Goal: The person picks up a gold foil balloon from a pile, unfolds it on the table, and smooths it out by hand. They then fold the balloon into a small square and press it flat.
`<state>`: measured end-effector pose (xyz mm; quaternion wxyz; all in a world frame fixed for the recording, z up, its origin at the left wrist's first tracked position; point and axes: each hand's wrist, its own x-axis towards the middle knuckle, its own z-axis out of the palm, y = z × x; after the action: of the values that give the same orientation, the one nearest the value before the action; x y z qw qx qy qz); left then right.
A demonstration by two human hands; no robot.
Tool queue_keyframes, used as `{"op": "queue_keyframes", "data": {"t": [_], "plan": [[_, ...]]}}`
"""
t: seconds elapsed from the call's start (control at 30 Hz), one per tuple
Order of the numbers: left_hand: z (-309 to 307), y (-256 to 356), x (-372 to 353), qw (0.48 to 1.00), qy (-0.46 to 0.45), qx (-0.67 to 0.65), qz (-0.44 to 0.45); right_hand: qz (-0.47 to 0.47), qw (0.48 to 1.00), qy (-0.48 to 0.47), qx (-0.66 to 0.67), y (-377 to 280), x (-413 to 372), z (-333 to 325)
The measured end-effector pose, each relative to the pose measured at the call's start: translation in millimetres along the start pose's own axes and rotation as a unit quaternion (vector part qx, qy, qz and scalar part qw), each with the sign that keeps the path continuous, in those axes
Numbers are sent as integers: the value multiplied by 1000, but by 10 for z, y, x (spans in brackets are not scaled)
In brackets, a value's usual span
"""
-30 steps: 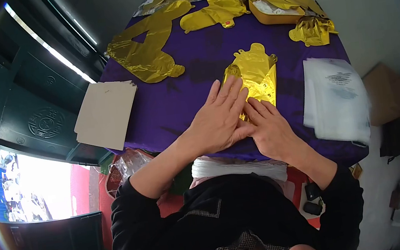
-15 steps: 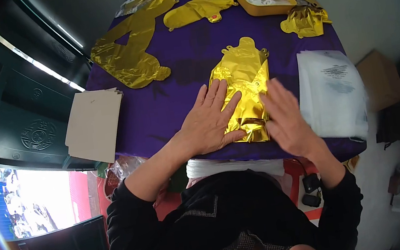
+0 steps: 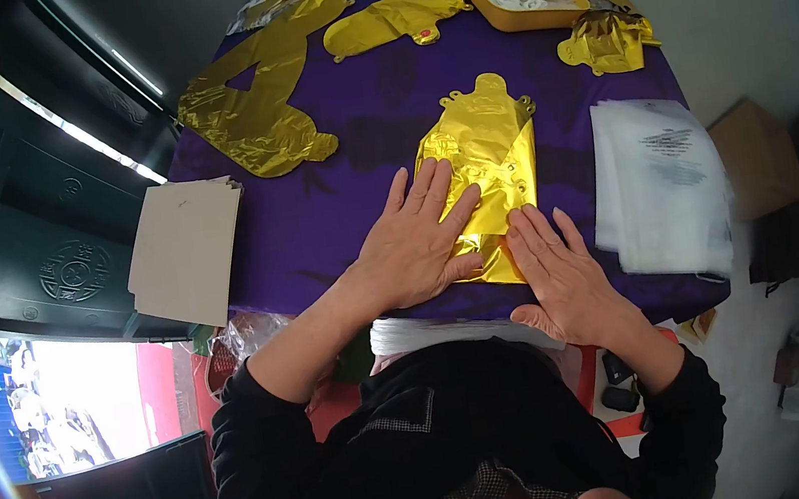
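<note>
On purple cloth (image 3: 353,200), plastic (image 3: 659,190) and cardboard (image 3: 184,258) flank gold foil (image 3: 481,138) under flat, ungripping hands (image 3: 415,252).

Head-worn view, facing forward, downward, close

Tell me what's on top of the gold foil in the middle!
The left hand lies over the left side of the gold foil, and the right hand touches its lower right. The parts they cover can't be seen.

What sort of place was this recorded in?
Possibly a small packing workroom: gold foil pieces lie on a purple-covered table, with translucent plastic bags and beige card sheets stacked near its edges.
</note>
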<state>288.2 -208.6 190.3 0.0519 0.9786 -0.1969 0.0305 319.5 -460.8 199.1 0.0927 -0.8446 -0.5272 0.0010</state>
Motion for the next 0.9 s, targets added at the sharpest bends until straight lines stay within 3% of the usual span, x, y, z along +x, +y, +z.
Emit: {"op": "queue_keyframes", "data": {"t": [0.1, 0.17, 0.2, 0.3, 0.33, 0.37, 0.4, 0.47, 0.5, 0.57, 0.6, 0.67, 0.77, 0.9], "plan": [[42, -19, 8, 1000, 11, 3, 6, -3, 1000, -3, 12, 45, 8, 22], [59, -25, 2, 1000, 18, 1, 15, -18, 993, 92, 75, 83, -15, 23], [50, -22, -2, 1000, 22, 5, 16, -19, 993, 96, 72, 67, -49, -22], [46, 60, -102, 1000, 13, 0, 22, 26, 940, 260, 220, -122, -278, -189], [17, 118, -166, 999, 7, 9, 30, 139, 915, 171, 337, -219, -435, -221], [-7, 173, -228, 999, 2, 19, 38, 247, 859, 77, 442, -292, -585, -230], [-9, 236, -301, 999, 4, 1, 43, 249, 858, 78, 442, -330, -679, -195], [-67, 381, -457, 999, 9, -10, 50, 357, 766, -22, 534, -388, -821, -77], [-86, 456, -531, 998, 15, -20, 55, 360, 764, -24, 535, -430, -858, 34], [-93, 584, -650, 998, 14, -30, 56, 355, 663, 36, 658, -517, -883, 315], [-103, 637, -699, 998, 12, -32, 56, 357, 662, 37, 658, -538, -891, 411], [-86, 701, -765, 998, 13, -34, 57, 261, 622, 10, 738, -579, -884, 534], [-71, 741, -812, 998, -8, -36, 48, 300, 601, 63, 738, -815, -712, 399], [-142, 761, -858, 999, -21, -21, 46, 300, 605, 60, 735, -816, -715, 484]]}}
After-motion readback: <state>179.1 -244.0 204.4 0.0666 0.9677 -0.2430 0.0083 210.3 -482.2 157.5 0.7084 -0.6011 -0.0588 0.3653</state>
